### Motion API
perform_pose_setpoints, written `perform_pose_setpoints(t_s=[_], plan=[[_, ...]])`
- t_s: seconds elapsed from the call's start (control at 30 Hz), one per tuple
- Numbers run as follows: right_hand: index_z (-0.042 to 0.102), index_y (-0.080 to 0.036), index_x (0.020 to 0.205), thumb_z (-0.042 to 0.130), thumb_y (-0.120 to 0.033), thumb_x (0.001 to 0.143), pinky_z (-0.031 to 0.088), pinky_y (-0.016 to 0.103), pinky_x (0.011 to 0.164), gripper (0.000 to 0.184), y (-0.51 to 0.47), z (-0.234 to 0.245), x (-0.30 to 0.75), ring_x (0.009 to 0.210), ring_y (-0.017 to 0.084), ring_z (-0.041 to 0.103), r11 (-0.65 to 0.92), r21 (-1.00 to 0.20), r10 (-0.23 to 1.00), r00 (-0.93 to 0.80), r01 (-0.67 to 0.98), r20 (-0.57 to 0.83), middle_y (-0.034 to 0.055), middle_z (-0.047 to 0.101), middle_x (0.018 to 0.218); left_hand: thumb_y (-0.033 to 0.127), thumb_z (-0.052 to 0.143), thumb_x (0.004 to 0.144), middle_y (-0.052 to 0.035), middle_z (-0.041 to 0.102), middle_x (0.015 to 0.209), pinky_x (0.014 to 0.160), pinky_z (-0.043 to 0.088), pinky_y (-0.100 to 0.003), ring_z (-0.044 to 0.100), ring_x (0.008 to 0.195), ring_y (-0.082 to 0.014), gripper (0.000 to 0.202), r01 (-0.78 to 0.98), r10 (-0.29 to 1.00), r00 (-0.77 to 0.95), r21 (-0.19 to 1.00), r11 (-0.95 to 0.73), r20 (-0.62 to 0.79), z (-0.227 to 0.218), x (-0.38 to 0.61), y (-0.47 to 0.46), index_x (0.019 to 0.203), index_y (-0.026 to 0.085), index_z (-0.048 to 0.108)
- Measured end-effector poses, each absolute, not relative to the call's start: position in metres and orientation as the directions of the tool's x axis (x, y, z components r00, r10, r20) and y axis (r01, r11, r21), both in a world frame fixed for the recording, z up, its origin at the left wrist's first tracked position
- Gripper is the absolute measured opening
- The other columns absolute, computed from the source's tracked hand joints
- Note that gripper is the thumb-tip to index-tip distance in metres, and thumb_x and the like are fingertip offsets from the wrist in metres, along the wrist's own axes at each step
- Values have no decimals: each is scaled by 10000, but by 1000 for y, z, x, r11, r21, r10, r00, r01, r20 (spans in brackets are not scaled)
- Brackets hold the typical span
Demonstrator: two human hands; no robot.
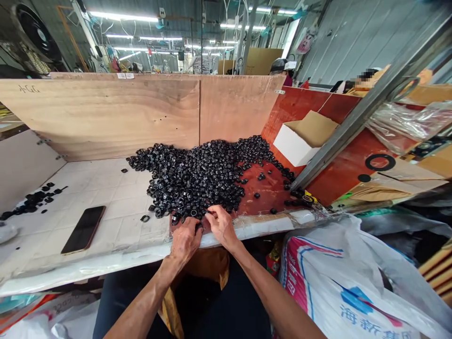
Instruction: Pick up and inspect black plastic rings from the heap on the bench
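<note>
A large heap of small black ring-shaped parts (197,169) is piled against the back board of the bench. My left hand (185,238) is at the bench's front edge, below the heap, its fingers closed around a small black part (198,227) that shows between thumb and forefinger. Beside it, my right hand (222,226) touches the near edge of the heap with curled fingers drawn together. Whatever lies between those right fingertips is hidden. One loose black ring (145,218) lies on the pale surface left of my hands.
A phone (84,229) lies on the left of the bench, near a smaller group of black pieces (31,201). On the right are an open carton (300,141), a slanted metal post (353,113) and a white woven sack (339,278). Under my hands hangs a brown-lined bag (212,263).
</note>
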State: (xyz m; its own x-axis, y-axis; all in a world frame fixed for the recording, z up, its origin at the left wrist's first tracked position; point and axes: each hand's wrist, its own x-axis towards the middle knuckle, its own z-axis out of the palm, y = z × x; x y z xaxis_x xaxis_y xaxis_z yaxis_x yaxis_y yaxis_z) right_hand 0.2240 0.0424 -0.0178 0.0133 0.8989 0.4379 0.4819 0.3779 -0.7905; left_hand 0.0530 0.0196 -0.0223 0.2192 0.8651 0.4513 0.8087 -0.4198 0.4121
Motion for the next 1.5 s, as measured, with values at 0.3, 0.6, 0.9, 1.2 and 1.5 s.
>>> perform_pose_setpoints(t_s=[0.3,0.6,0.9,1.2,1.5], plan=[[753,-199,1020,638,-214,932,577,279,760,145,19,-13,225,922,193,720,468,-846,884,-145,257,445,76,753,1028,160,659,877,-72,777,990,818,596,-377,760,907,-262,268,682,876,154,593,-429,456,-25,52,16,1140,204,638],[769,-225,992,681,-234,924,589,310,779,112,15,-15,228,915,210,722,457,-865,889,-80,208,451,72,751,1004,262,674,954,-51,742,1116,913,592,-357,731,1010,-208,183,424,871,237,761,-491,431,-16,44,14,1135,238,665],[741,-212,984,730,-318,862,633,356,841,162,7,-13,224,918,222,742,212,-977,976,50,-23,211,61,741,1010,284,739,913,-66,724,1107,913,586,-365,709,1020,-220,273,111,937,119,933,-342,329,-14,43,12,1181,241,709],[728,-222,1001,750,-302,857,627,350,893,166,-3,-5,210,952,215,749,230,-967,973,58,-106,225,53,742,1047,301,797,866,-81,746,1096,940,583,-374,717,1007,-222,113,-49,959,109,965,-257,261,-7,43,9,871,193,762],[718,-227,1118,695,-312,927,620,347,845,211,-3,-9,215,934,223,742,323,-928,939,59,184,338,68,760,1039,312,789,877,-71,750,1086,938,604,-367,727,982,-210,217,-51,941,180,958,-283,287,-6,44,9,1066,210,765]])
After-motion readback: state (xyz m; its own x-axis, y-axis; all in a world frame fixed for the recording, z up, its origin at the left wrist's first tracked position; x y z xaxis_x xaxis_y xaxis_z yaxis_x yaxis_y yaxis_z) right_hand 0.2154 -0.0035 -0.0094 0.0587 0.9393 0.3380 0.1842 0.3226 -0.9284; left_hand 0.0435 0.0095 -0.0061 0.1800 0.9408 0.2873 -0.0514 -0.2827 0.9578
